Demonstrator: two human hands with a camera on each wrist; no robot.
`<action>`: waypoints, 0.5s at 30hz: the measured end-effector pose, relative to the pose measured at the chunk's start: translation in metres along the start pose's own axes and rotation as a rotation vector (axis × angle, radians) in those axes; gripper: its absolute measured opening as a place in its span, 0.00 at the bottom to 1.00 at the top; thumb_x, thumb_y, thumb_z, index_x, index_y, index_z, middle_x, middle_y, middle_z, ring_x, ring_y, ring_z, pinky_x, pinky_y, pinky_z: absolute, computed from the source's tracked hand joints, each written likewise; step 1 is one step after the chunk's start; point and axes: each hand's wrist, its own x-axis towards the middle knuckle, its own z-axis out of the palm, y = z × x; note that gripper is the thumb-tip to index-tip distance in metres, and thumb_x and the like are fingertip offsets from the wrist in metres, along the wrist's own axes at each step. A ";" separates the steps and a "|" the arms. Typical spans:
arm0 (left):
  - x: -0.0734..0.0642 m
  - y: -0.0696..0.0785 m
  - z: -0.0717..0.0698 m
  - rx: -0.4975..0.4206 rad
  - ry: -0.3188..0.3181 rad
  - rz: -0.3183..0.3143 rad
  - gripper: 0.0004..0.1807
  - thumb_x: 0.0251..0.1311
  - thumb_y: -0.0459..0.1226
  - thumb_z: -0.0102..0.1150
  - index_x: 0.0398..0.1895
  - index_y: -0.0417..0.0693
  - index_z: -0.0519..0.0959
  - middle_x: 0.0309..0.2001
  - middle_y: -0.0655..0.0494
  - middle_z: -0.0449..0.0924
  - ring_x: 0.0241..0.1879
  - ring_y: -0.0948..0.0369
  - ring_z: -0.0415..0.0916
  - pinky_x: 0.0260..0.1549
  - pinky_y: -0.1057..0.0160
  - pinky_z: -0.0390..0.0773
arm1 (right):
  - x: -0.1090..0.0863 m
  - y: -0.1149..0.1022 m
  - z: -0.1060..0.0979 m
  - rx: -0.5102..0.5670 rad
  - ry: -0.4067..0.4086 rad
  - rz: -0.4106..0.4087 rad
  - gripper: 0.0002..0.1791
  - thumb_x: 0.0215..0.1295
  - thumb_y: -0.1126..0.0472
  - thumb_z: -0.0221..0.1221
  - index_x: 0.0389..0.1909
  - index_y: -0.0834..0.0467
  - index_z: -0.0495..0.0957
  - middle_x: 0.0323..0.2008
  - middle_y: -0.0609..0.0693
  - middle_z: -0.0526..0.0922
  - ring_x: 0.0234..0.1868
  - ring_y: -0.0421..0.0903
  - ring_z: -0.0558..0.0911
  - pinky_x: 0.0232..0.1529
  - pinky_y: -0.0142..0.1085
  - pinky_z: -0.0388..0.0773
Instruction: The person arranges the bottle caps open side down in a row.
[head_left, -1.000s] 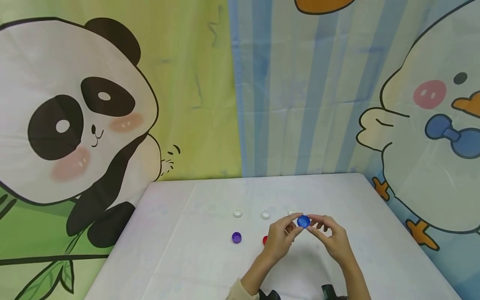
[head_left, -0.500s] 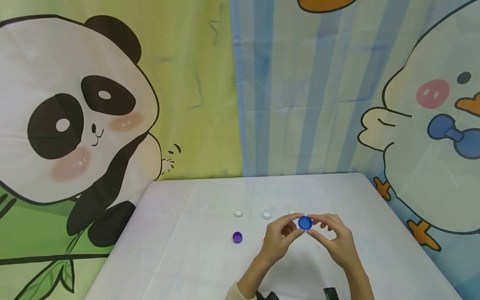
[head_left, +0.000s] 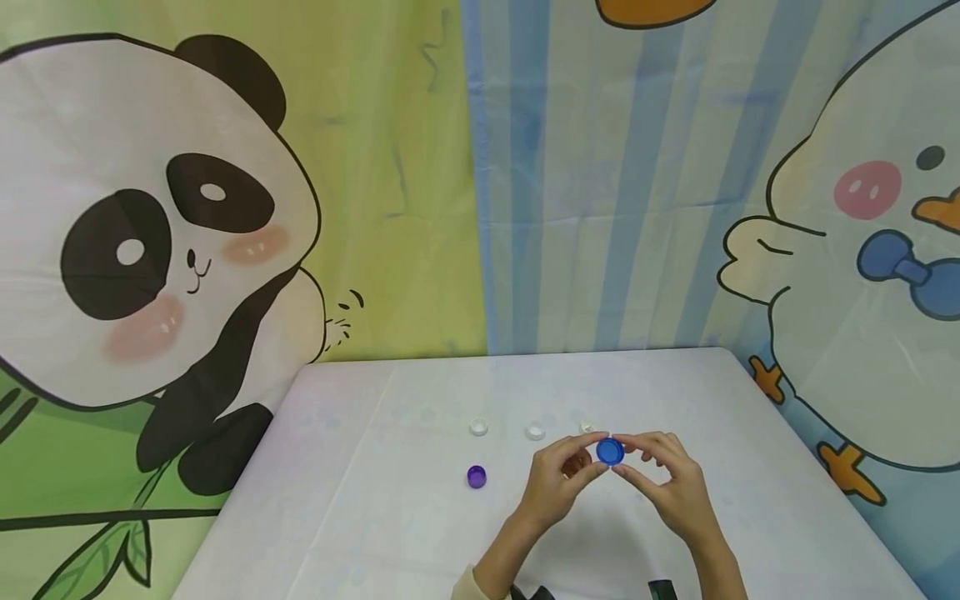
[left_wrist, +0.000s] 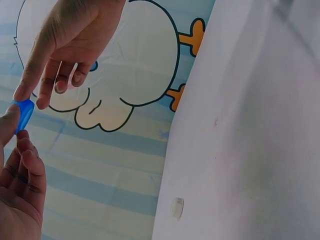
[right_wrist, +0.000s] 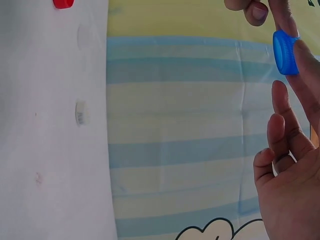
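Observation:
A blue ribbed bottle cap (head_left: 610, 451) is held up over the table between both hands, its round hollow face turned to the head camera. My left hand (head_left: 553, 482) pinches its left edge with thumb and forefinger. On the opposite edge, the thumb and forefinger of my right hand (head_left: 672, 483) grip it. The other fingers of both hands curl loosely away from it. Seen from the right wrist, the ribbed side of the blue cap (right_wrist: 285, 53) shows between the fingertips.
On the white table (head_left: 360, 517) lie a purple cap (head_left: 476, 477) and white caps (head_left: 478, 427), one partly behind the left hand. A red cap (right_wrist: 63, 3) shows in the right wrist view but is hidden in the head view. A cartoon-printed curtain (head_left: 405, 183) stands behind.
Both hands have shifted slightly down and right with the blue cap, whose face now looks rounder to the head camera. The red cap has become hidden behind the left hand.

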 end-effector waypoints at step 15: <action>0.007 0.001 -0.008 -0.348 -0.095 -0.447 0.14 0.56 0.43 0.57 0.45 0.49 0.79 0.20 0.59 0.70 0.13 0.69 0.63 0.12 0.74 0.65 | 0.003 -0.010 -0.003 -0.010 0.008 -0.033 0.22 0.42 0.67 0.69 0.43 0.54 0.80 0.36 0.45 0.80 0.34 0.37 0.67 0.34 0.23 0.64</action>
